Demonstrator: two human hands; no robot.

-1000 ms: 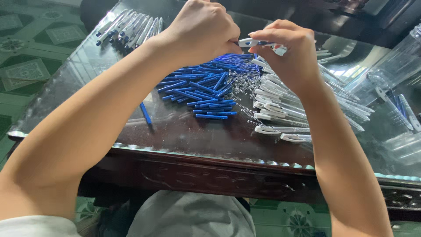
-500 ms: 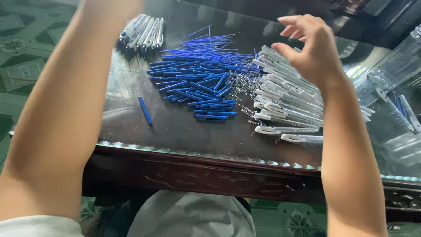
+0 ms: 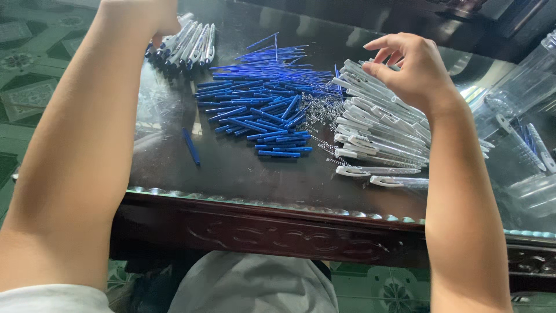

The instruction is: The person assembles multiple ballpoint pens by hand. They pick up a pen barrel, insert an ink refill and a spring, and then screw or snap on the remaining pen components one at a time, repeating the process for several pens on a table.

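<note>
The left hand point(image 3: 152, 16) has moved from frame centre to the finished pens point(image 3: 186, 43) upper left, while the right hand point(image 3: 412, 68) has opened and dropped onto the white barrels point(image 3: 376, 124).

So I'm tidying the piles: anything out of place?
One blue pen part lies alone on the glass table, apart from the blue pile. Small springs are scattered between that pile and the white pen barrels.

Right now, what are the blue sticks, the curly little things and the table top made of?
The blue sticks look like plastic: even, bright colour with a dull sheen. The curly little things seem to be thin metal wire springs, grey and coiled. The table top looks like glass, since it mirrors the light and has a scalloped clear edge, over dark carved wood. The right hand reaches into white pen barrels, probably plastic too.
</note>
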